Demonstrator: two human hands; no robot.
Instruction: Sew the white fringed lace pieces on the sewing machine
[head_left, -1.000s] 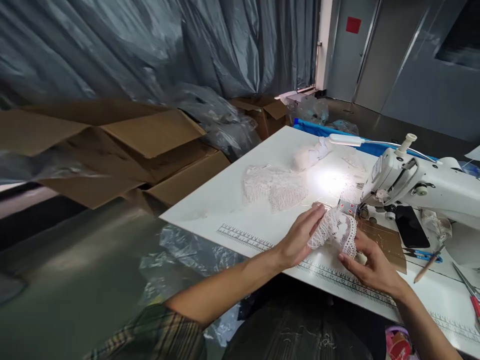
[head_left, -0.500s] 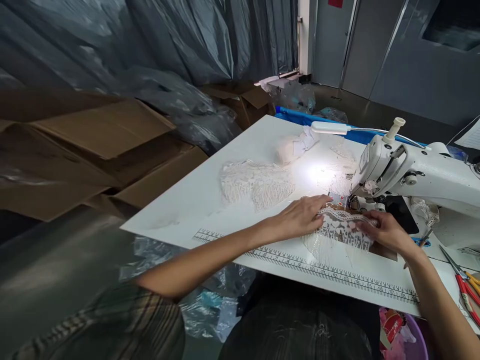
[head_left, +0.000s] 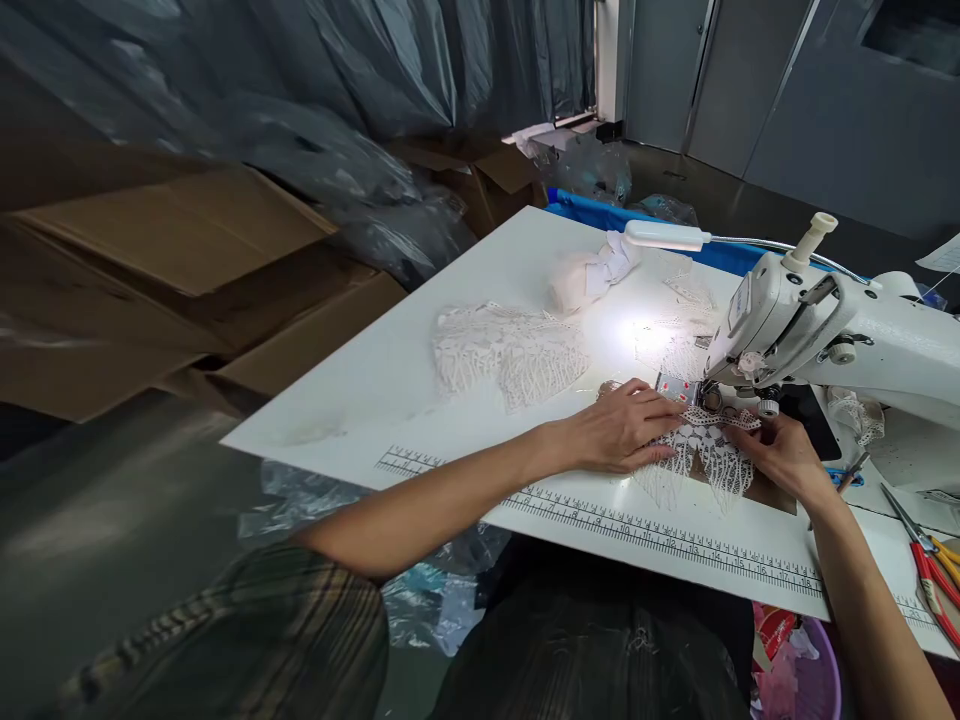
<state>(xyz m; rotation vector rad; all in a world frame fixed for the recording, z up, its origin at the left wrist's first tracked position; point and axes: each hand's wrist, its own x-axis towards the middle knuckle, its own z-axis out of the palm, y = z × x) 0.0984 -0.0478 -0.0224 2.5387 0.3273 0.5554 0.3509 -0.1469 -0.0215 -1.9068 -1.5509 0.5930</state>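
White fringed lace lies under the front of a white sewing machine, its scalloped upper edge close to the presser foot. My left hand rests on the lace's left part, fingers stretched out and thumb apart. On the right, my right hand pinches the lace edge between thumb and fingers, just in front of the machine head. The exact contact at the needle is hard to make out. Another piece of white lace is spread on the table to the left.
A pale bundle of cloth sits behind under the lit lamp. Red-handled scissors lie at right. A printed ruler runs along the table's front edge. Cardboard boxes stand left; a purple bin is below.
My left hand has slid right and lies flatter, nearer the machine. The lace has moved with its edge closer to the presser foot. My right hand has shifted slightly right. The view tilts down slightly.
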